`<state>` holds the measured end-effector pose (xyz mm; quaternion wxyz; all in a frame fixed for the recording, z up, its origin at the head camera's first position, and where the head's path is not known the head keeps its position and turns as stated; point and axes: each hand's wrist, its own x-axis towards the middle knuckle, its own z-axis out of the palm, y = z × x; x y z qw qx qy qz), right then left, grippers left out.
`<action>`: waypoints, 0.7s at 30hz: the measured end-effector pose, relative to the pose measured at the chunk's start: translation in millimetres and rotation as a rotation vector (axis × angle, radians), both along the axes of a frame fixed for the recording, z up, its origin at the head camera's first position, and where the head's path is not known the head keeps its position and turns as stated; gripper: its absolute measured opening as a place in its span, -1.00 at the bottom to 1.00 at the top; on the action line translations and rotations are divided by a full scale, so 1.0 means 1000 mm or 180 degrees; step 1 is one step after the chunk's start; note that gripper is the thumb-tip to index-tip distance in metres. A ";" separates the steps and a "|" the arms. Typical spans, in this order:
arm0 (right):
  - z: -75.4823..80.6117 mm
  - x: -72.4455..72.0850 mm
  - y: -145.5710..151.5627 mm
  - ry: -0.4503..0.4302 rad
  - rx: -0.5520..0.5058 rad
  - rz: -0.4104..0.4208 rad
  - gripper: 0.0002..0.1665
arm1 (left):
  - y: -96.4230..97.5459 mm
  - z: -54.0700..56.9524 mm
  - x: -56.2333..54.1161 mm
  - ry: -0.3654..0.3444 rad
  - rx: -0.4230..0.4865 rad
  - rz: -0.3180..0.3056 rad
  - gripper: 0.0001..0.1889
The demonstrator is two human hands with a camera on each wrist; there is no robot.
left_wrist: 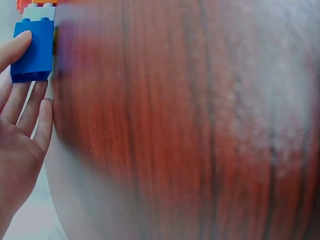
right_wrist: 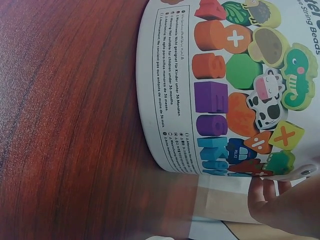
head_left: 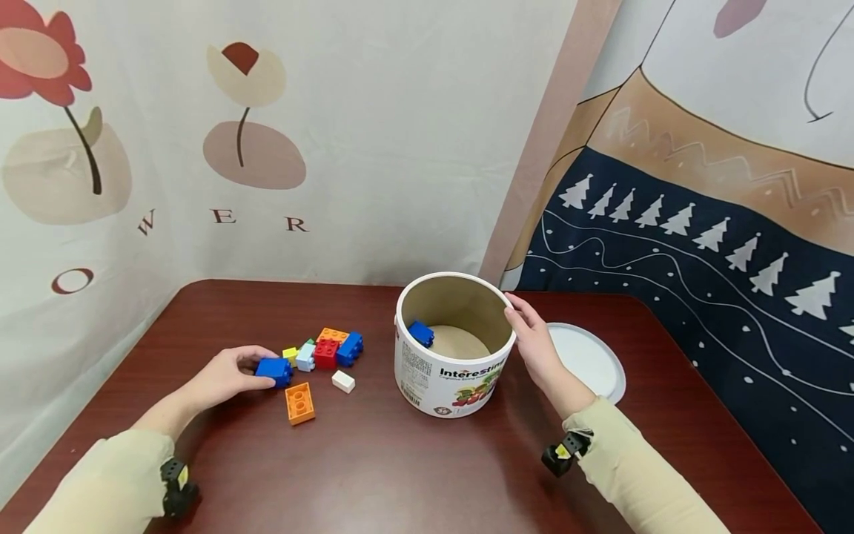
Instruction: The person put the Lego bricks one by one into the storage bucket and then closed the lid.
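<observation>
My left hand [head_left: 223, 380] pinches a blue toy brick [head_left: 272, 371] between thumb and fingers, at the left of the loose bricks. In the left wrist view the thumb lies on the broad face of this brick, with the fingers behind it. My right hand [head_left: 537, 347] grips the right side of a white round bucket [head_left: 415, 371] at its rim. Another blue brick [head_left: 421, 334] is inside the bucket, against its left wall. The right wrist view shows the bucket's printed side, with pictures of colourful beads, and my fingers [right_wrist: 260, 195] at its edge.
Beside the held brick lie an orange brick [head_left: 300, 404], a white brick [head_left: 343, 382], a light blue brick [head_left: 305, 357], a red brick [head_left: 326, 354] and several more. A white lid [head_left: 596, 363] rests on the brown table [head_left: 373, 475], right of the bucket. Printed curtains hang behind.
</observation>
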<state>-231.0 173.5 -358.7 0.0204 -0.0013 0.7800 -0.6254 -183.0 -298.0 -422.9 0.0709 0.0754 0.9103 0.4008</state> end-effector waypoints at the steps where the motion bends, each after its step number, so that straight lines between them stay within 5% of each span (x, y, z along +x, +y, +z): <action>1: 0.000 0.000 0.000 -0.0006 -0.0004 -0.0009 -0.47 | 0.000 0.001 0.000 0.0007 -0.0002 -0.0004 -0.49; 21: 0.000 -0.001 -0.001 0.0056 -0.0090 -0.0015 -0.50 | 0.006 0.038 -0.005 0.0117 0.0010 0.0104 -0.46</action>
